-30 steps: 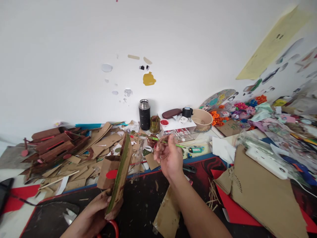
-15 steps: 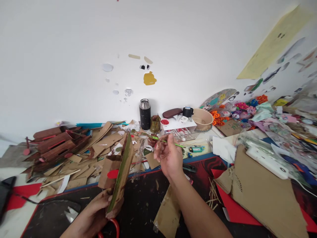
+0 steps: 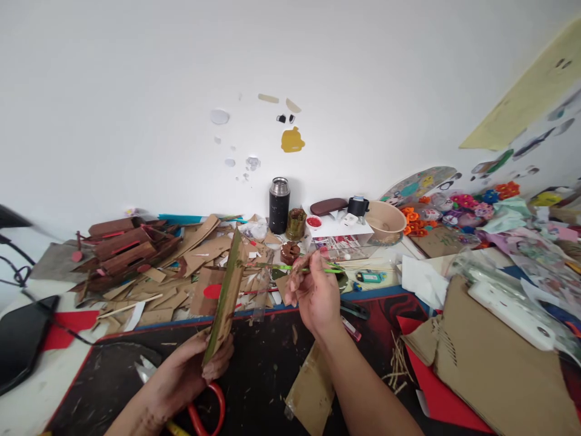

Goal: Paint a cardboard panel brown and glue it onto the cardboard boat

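My left hand [image 3: 193, 369] is closed around the lower end of a cardboard piece [image 3: 230, 290], which stands tilted upright with green paint along one edge and a red disc on its side flap. In my right hand [image 3: 315, 290] a thin green paintbrush [image 3: 276, 266] is pinched between thumb and fingers. The brush points left, its tip close to the cardboard's right face; whether it touches I cannot tell. Red-handled scissors [image 3: 206, 412] lie below my left hand. Behind the brush sit a small brown pot [image 3: 291, 251] and a jar of murky liquid [image 3: 296, 224].
Brown-painted cardboard models [image 3: 124, 248] and many cardboard scraps [image 3: 167, 297] cover the left back. A black flask [image 3: 279, 206], a white box [image 3: 340, 227] and a beige bowl [image 3: 385, 221] stand at the back. Cardboard sheets [image 3: 494, 375] and a white power strip [image 3: 511, 315] lie right.
The brush in my right hand has swung level, bringing its tip to the cardboard piece. My left hand has tilted and turned the piece slightly. The whole view has shifted left.
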The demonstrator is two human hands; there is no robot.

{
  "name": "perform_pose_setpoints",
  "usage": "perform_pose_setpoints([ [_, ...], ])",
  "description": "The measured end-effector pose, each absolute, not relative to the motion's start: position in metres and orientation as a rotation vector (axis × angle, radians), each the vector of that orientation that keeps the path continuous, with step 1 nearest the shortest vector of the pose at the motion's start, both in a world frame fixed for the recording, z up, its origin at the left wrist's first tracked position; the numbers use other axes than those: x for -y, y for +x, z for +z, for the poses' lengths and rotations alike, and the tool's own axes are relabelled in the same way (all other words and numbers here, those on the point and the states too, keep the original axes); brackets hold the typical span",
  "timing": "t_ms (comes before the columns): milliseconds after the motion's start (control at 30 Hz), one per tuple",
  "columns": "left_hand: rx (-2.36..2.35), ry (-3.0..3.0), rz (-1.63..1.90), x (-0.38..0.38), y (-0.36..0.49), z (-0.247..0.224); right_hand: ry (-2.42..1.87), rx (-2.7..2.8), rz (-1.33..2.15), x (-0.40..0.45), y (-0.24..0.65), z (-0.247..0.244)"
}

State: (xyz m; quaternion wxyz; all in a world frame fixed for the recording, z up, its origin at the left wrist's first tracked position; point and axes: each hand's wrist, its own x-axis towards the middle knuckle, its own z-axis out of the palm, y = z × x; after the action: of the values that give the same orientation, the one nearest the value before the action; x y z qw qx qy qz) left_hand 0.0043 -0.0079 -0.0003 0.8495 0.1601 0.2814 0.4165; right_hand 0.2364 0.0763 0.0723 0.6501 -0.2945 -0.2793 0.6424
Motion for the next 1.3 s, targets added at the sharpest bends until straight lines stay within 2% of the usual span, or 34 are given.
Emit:
perform_pose_setpoints([
  [300, -0.651, 0.351, 0.856, 0.008, 0.003, -0.001, -0.682, 0.667, 1.397, -0.073, 0.240, 0.075],
  [733, -0.788, 0.459, 0.829, 0.007, -0.003, -0.002, -1.132, 0.849, 0.866, -0.038, 0.357, 0.071],
  [1000, -0.789, 0.501, 0.784, 0.006, -0.013, -0.007, -1.444, 1.078, 0.571, -0.032, 0.377, 0.063],
  [1133, -0.816, 0.490, 0.794, 0.007, -0.013, -0.006, -1.514, 1.138, 0.549, -0.045, 0.383, 0.044],
  [1300, -0.789, 0.464, 0.809, 0.007, -0.009, -0.003, -1.516, 1.056, 0.705, -0.063, 0.386, 0.025],
])
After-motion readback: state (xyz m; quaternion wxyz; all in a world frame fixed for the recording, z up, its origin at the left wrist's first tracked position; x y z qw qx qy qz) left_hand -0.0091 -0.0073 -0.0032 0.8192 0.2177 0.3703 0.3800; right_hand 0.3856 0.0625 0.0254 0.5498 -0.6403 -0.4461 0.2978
